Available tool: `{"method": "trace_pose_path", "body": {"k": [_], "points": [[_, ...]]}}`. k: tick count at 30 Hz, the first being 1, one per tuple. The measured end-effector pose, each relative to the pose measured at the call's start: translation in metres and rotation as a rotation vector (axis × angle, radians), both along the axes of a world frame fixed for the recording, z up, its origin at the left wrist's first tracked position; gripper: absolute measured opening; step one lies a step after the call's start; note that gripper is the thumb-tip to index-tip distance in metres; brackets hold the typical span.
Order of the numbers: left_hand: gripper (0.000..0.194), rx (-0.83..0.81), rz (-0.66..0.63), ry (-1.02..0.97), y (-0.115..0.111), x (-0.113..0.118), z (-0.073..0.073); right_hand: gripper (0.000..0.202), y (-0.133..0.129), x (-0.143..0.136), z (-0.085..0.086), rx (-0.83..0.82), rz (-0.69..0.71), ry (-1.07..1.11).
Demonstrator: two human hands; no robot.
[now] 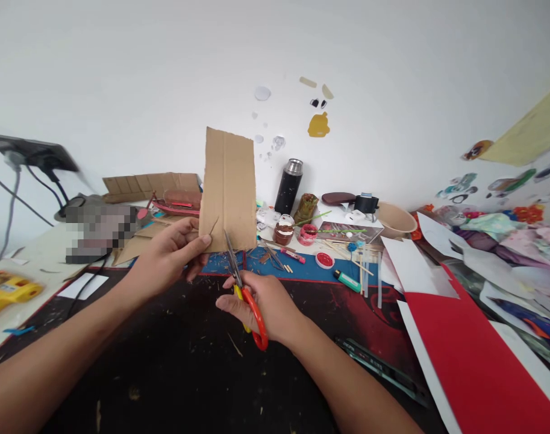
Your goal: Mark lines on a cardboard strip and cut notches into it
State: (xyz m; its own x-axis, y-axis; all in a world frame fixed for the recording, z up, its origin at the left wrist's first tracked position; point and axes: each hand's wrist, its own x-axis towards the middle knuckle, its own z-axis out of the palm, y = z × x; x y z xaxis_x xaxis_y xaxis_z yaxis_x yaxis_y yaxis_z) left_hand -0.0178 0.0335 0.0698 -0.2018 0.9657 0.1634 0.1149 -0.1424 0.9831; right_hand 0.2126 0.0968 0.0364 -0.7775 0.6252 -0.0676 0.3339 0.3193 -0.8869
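My left hand (184,244) pinches the lower left corner of a tall piece of brown cardboard (232,181), held upright above the desk. A thin dark sliver (214,225) shows by my left thumb; whether it is a cut or a separate bit, I cannot tell. My right hand (265,301) is closed around a pair of scissors (255,319) with red and yellow handles. The scissor blades point up and overlap the cardboard's bottom edge near its middle. Small scraps lie on the blue strip behind my hands.
Behind stand a black thermos (289,187), paint jars (284,232) and a green glue stick (347,281). Red card (473,349) and white sheets lie at right, with a cutter (383,371) on the black mat (188,374). A yellow tool (12,292) is at far left.
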Motion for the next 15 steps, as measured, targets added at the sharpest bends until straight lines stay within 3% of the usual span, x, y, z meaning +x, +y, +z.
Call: {"method": "trace_pose_path", "body": {"k": [15], "points": [[0.039,-0.025,-0.027,0.106,-0.004,0.003,0.004,0.045,-0.003,-0.002,-0.011,-0.086,-0.047,0.059]]}}
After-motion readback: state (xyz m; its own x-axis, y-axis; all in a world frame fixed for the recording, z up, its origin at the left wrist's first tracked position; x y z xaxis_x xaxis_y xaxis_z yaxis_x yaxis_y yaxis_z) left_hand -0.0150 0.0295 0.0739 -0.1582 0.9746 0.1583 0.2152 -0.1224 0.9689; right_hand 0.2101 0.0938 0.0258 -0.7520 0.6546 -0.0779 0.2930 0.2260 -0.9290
